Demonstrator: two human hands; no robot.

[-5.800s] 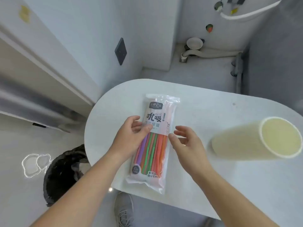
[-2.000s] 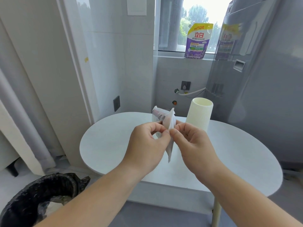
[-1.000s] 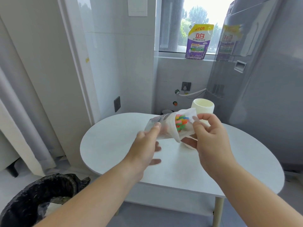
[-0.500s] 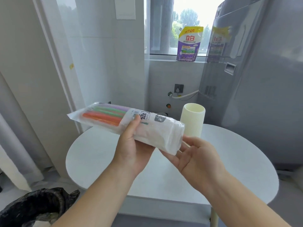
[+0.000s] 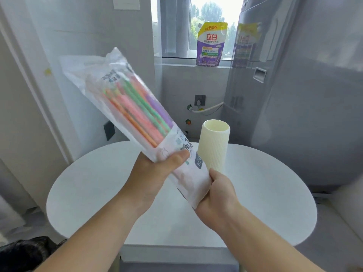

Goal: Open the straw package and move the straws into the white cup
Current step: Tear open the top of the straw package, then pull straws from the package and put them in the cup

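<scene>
The straw package (image 5: pixel 125 99), a clear and white plastic bag of orange, pink, green and purple straws, is held up tilted, its sealed end high at the upper left. My left hand (image 5: pixel 155 173) grips its middle with the thumb across the front. My right hand (image 5: pixel 218 195) wraps the package's lower, opened end, so the opening is hidden. The white ribbed cup (image 5: pixel 215 145) stands upright on the white oval table (image 5: pixel 265 193), just behind and right of the package's lower end.
A black-lined bin (image 5: pixel 25 254) sits on the floor at the lower left. A grey appliance (image 5: pixel 304 95) stands behind the table at the right. A purple detergent pouch (image 5: pixel 211 45) stands on the window sill. Wall sits close at the left.
The package swung from nearly level to steeply tilted, sealed end raised. My right hand went from open under the lower end to wrapped around it. My left hand kept its grip.
</scene>
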